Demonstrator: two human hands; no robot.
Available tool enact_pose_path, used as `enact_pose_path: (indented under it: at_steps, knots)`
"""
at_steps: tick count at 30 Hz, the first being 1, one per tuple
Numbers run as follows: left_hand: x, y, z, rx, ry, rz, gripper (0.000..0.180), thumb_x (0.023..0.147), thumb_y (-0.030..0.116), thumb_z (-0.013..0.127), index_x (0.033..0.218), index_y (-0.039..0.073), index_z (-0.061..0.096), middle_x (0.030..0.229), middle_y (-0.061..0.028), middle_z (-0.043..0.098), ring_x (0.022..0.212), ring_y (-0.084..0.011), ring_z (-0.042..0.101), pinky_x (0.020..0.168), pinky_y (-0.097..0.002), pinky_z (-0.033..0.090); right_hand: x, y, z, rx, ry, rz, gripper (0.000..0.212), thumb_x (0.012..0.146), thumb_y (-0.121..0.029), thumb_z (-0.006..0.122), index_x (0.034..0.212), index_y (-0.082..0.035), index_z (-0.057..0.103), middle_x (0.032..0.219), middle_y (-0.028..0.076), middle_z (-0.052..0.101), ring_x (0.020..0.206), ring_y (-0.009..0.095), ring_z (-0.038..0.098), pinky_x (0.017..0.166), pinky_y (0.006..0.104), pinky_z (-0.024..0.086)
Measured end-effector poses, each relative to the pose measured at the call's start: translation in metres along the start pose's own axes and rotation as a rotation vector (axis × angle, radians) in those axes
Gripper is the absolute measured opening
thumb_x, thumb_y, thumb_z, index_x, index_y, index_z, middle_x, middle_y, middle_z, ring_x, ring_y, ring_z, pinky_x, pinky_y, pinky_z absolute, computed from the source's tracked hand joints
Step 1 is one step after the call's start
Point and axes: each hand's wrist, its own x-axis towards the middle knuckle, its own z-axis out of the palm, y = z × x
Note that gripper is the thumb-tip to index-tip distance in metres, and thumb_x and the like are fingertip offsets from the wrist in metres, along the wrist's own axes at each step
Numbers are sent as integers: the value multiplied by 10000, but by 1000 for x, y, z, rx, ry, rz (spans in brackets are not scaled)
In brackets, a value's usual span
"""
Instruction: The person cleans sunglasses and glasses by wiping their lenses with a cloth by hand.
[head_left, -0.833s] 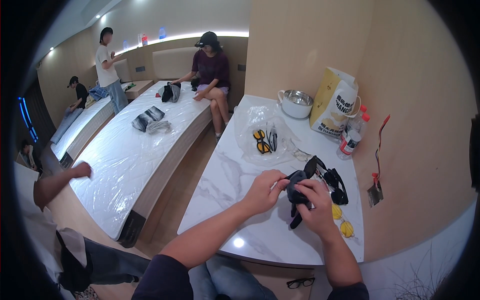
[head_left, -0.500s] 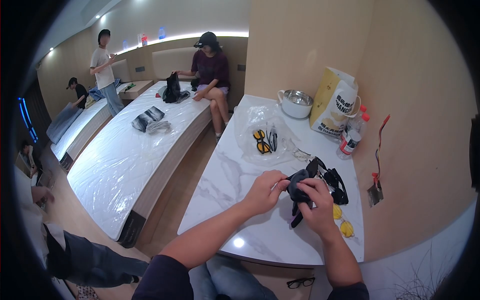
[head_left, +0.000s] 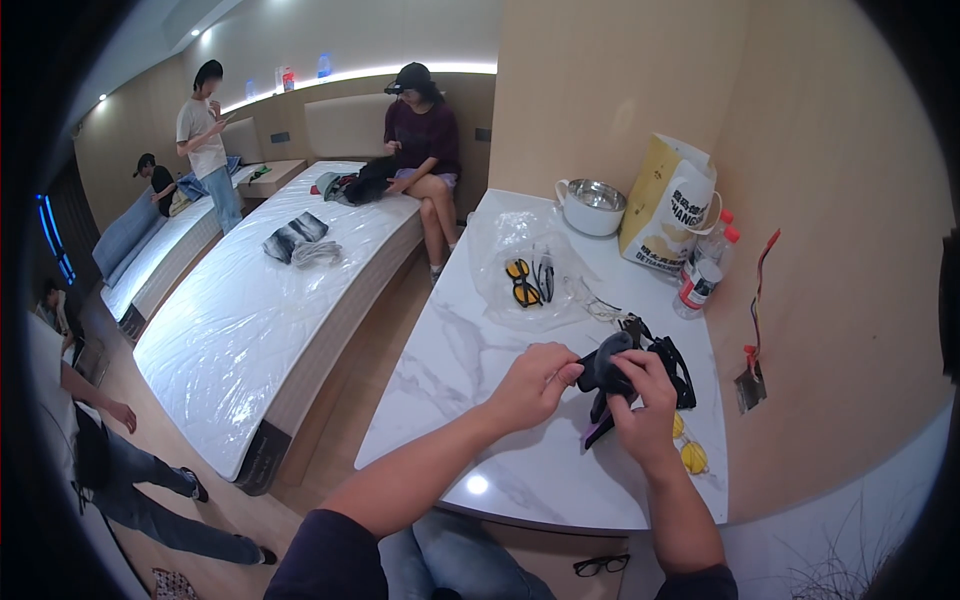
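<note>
Left hand: pinching one end of the dark glasses between thumb and finger
Right hand: clamping a dark grey cloth against them
Dark glasses: being held between both hands, over the near right part of the table
Black sunglasses: lying just right of the right hand
Yellow-lensed glasses: lying nearer, by the right edge
Plastic bag: lying farther left, with orange-lensed glasses
Pot: standing far, left of a paper bag
Bed: standing left of the table
</note>
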Motion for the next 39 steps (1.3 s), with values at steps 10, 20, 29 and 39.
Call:
enact_pose_path:
  at_steps: [10, 20, 29, 39]
  knots:
    - [0, 2, -2, 27, -9, 20, 110, 953, 116, 593, 910, 19, 625, 801, -119, 601, 799, -335, 576, 789, -405, 436, 1, -5, 2, 72, -25, -29, 412, 695, 89, 672, 1101, 18, 685, 1099, 146, 623, 955, 294, 654, 777, 327, 548]
    - [0, -2, -4, 42, -16, 23, 111, 955, 116, 599, 957, 20, 654, 836, -134, 629, 824, -345, 587, 774, -405, 467, 0, -8, 2, 84, -42, -34, 413, 687, 85, 673, 1093, 12, 687, 1089, 151, 630, 961, 300, 659, 796, 340, 545]
    - [-1, -2, -3, 54, 25, 27, 112, 951, 113, 598, 910, 13, 630, 799, -128, 607, 784, -339, 578, 768, -405, 436, 0, -8, 3, 68, -97, -120, 421, 683, 92, 675, 1097, 18, 686, 1100, 142, 619, 937, 293, 657, 804, 335, 545]
    - [-3, -5, -5, 50, 54, 28, 125, 954, 125, 602, 923, 8, 630, 810, -137, 611, 795, -357, 574, 765, -417, 441, 2, -9, 3, 56, -125, -85, 398, 676, 71, 678, 1069, 12, 697, 1069, 143, 632, 923, 295, 658, 769, 337, 550]
